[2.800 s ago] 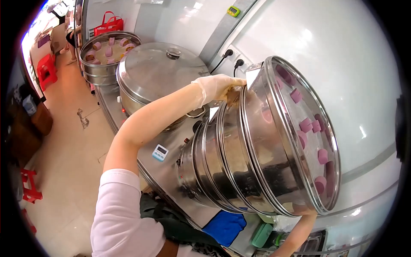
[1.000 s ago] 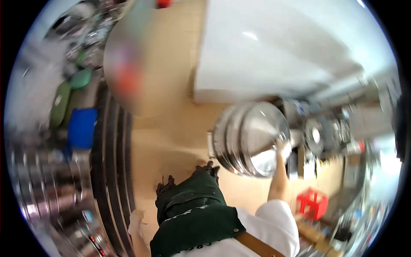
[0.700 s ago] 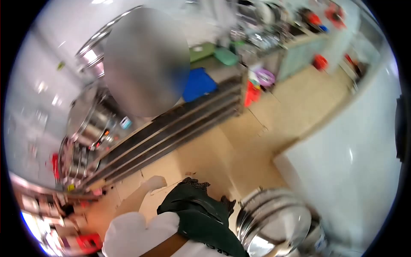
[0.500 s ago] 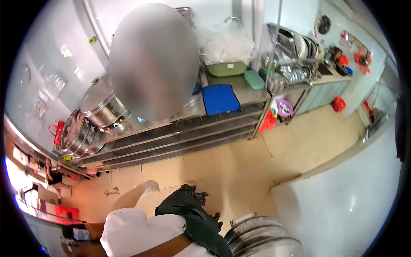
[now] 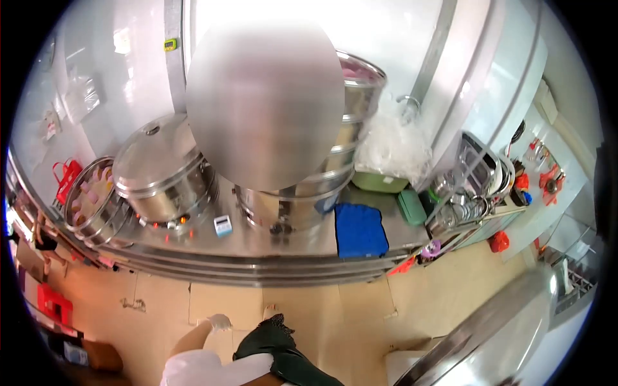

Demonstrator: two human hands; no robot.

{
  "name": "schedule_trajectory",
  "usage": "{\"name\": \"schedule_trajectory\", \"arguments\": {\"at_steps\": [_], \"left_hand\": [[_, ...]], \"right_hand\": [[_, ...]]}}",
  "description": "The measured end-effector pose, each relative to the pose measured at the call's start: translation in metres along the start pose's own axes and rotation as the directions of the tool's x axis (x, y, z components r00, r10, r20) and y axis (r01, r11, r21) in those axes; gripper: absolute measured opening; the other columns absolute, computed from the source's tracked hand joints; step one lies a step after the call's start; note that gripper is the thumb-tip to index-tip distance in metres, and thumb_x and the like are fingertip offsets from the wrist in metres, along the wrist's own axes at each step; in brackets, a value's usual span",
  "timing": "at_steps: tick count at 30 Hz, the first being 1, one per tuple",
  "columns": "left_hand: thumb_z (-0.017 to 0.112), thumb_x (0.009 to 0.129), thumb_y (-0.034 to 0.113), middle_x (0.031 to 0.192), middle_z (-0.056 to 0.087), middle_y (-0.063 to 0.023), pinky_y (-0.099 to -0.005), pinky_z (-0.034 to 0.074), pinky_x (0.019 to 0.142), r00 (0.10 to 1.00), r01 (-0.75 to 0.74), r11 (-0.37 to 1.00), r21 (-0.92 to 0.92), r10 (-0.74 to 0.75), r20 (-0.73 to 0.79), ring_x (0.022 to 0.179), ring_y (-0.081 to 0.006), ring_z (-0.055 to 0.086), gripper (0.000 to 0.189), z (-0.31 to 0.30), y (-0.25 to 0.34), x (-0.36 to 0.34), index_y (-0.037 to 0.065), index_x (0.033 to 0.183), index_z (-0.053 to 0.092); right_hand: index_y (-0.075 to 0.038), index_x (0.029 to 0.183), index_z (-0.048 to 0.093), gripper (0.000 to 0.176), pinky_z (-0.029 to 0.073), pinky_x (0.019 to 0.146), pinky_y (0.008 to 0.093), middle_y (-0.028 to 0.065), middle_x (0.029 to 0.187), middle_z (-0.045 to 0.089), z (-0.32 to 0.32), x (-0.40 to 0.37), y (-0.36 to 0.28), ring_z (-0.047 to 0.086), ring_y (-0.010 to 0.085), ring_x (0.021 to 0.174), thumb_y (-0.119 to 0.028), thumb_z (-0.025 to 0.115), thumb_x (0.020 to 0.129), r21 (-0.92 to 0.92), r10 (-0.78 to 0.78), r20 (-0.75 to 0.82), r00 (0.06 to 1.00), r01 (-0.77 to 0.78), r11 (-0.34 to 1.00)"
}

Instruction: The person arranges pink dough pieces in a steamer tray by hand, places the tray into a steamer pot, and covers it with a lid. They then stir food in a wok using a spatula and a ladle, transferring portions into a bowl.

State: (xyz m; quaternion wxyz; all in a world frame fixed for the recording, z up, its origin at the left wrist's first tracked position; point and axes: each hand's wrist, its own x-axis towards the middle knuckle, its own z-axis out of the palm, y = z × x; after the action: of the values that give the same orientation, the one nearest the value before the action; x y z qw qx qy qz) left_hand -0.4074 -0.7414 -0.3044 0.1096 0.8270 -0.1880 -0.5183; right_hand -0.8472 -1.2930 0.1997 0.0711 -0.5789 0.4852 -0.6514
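My left hand (image 5: pixel 220 321), which appears to be in a thin pale glove, hangs low over the tiled floor, in front of the steel counter (image 5: pixel 283 248). Its fingers are too small and smeared to read, and I see nothing in it. A large round steel lid (image 5: pixel 476 334) stands tilted at the lower right, close to the camera. My right hand does not show, so what holds the lid is hidden. On the counter are a lidded steamer pot (image 5: pixel 161 183) and a tall stack of steamer tiers (image 5: pixel 290 209), partly covered by a grey blur.
A tier of pale and pink pieces (image 5: pixel 90 193) stands at the counter's left end. A blue cloth (image 5: pixel 360 231), a green tub (image 5: pixel 380 182) under clear plastic and a green box (image 5: pixel 412 207) sit to the right. A red stool (image 5: pixel 55 305) stands at the left.
The view has turned toward the counter, which now looks closer. The steel lid at the lower right now stands raised and larger, where several stacked round lids showed low down before.
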Motion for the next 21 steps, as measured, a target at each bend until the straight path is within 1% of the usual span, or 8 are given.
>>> {"name": "schedule_trajectory", "arguments": {"at_steps": [2,3,6,7,13,15,17,21], "left_hand": [[0.054,0.091,0.034,0.112,0.068,-0.0103,-0.0416,0.053,0.082,0.998,-0.002,0.987,0.161,0.011,-0.059,0.097,-0.0233,0.067,0.033,-0.055,0.015,-0.025,0.011,0.109,0.07],[0.053,0.092,0.032,0.116,0.067,-0.0101,-0.0415,0.053,0.085,0.996,0.004,0.972,0.236,0.016,-0.085,0.101,-0.0226,0.066,0.033,-0.083,0.026,-0.045,0.011,0.112,0.069],[0.052,0.091,0.024,0.107,0.071,-0.0055,-0.0324,0.053,0.08,0.885,-0.25,0.805,0.538,0.416,-0.211,0.089,-0.0244,0.069,0.027,-0.088,-0.06,0.022,0.014,0.107,0.072],[0.051,0.091,0.023,0.107,0.071,-0.0056,-0.0315,0.053,0.08,0.918,-0.215,0.901,0.377,0.318,-0.237,0.089,-0.0233,0.069,0.028,-0.096,-0.068,0.027,0.014,0.108,0.071],[0.048,0.092,0.025,0.108,0.071,-0.0052,-0.0294,0.054,0.078,0.986,0.048,0.945,-0.324,-0.097,-0.138,0.089,-0.016,0.068,0.033,-0.059,-0.12,0.014,0.008,0.114,0.067],[0.046,0.094,0.028,0.106,0.069,-0.012,-0.0351,0.054,0.075,0.982,0.082,0.745,-0.662,-0.172,-0.072,0.088,-0.0239,0.067,0.038,-0.021,-0.14,0.015,0.002,0.115,0.064],[0.043,0.096,0.031,0.103,0.068,-0.0187,-0.0408,0.054,0.072,0.973,0.201,-0.313,-0.928,0.173,0.152,0.087,-0.0318,0.066,0.044,0.004,-0.159,-0.004,-0.003,0.117,0.06],[0.045,0.095,0.034,0.099,0.066,-0.0159,-0.0395,0.052,0.071,0.983,0.008,-0.163,-0.987,-0.18,0.038,0.084,-0.029,0.063,0.045,0.038,-0.126,0.001,-0.002,0.116,0.061]], "right_hand": [[-0.001,0.133,0.053,0.052,0.04,0.104,0.043,0.0185,0.131,0.055,0.074,-0.006,-0.112,0.053,0.0293,0.115,-0.027,0.065,0.09,0.183,-0.002,0.15,0.989,-0.025,0.983],[0.004,0.124,0.057,0.034,0.05,0.079,0.0306,0.0133,0.116,0.06,0.12,-0.012,-0.173,0.056,0.0199,0.091,-0.009,0.062,0.092,0.42,-0.051,0.152,0.987,-0.018,0.907],[0.006,0.133,0.048,0.044,0.033,0.108,0.0337,0.0166,0.138,0.05,0.226,-0.001,-0.279,0.046,0.0233,0.126,-0.023,0.044,0.1,0.279,-0.676,0.265,0.688,0.616,0.737],[0.005,0.131,0.051,0.044,0.036,0.105,0.0308,0.0154,0.131,0.055,0.269,0.005,-0.325,0.05,0.0207,0.121,-0.025,0.048,0.099,0.383,-0.364,0.322,0.874,0.232,0.894],[0.0,0.117,0.065,0.045,0.045,0.087,0.0262,0.008,0.107,0.068,0.472,-0.011,-0.538,0.06,0.0141,0.096,-0.035,0.059,0.09,0.514,-0.558,0.57,0.603,0.268,0.815],[0.0,0.107,0.069,0.042,0.047,0.08,0.0269,0.0075,0.096,0.069,0.528,-0.031,-0.586,0.061,0.0146,0.088,-0.035,0.062,0.086,0.619,-0.687,0.564,0.458,0.316,0.719],[0.0,0.098,0.071,0.039,0.047,0.07,0.027,0.0057,0.086,0.067,0.557,-0.075,-0.634,0.059,0.0129,0.078,-0.036,0.064,0.082,0.534,-0.587,0.667,0.459,0.255,0.806],[0.0,0.081,0.071,0.034,0.046,0.065,0.0285,0.0055,0.073,0.065,0.613,-0.13,-0.684,0.058,0.0142,0.067,-0.033,0.068,0.077,0.546,-0.606,0.684,0.407,0.266,0.794]]}}
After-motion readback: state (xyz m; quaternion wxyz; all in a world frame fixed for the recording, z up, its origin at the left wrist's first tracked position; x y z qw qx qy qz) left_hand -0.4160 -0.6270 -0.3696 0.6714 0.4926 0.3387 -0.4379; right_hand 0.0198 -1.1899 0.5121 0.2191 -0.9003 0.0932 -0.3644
